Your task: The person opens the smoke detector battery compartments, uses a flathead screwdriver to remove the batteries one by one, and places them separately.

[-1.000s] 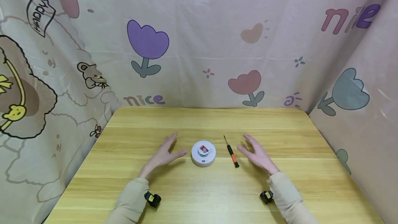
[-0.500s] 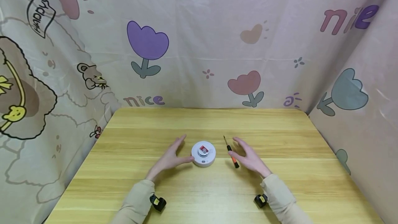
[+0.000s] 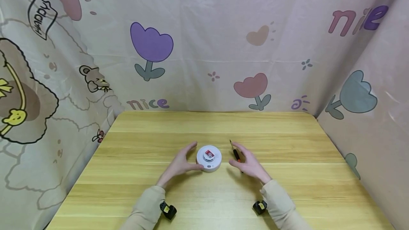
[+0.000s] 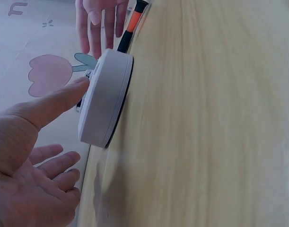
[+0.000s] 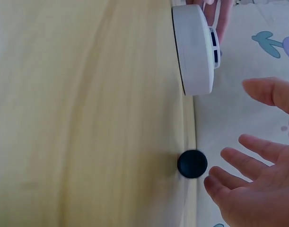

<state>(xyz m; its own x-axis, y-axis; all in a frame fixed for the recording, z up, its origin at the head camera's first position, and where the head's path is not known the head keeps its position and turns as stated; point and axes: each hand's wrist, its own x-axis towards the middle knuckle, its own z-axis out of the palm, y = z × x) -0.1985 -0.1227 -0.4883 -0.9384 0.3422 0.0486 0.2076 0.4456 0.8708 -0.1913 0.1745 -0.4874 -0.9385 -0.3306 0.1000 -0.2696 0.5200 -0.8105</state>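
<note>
A round white smoke detector (image 3: 217,162) with a red label on its raised centre lies flat on the wooden table. My left hand (image 3: 180,162) is at its left side, thumb and fingers spread around it; in the left wrist view the thumb (image 4: 54,105) overlaps the detector's face. To the right, my right hand (image 3: 250,165) hovers with spread fingers over a screwdriver (image 3: 236,154) with a black and orange handle, hiding part of that handle. The right wrist view shows the handle's dark round end (image 5: 192,164) below the fingers, and nothing in that hand.
The wooden table (image 3: 204,201) reaches back to a patterned cloth curtain (image 3: 198,45), which also hangs along both sides. Small black cameras sit at the left wrist (image 3: 168,210) and the right wrist (image 3: 260,207).
Both hands have moved inward. The left has come right up to the smoke detector, and the right has moved left over the screwdriver. Detector and screwdriver have stayed in place.
</note>
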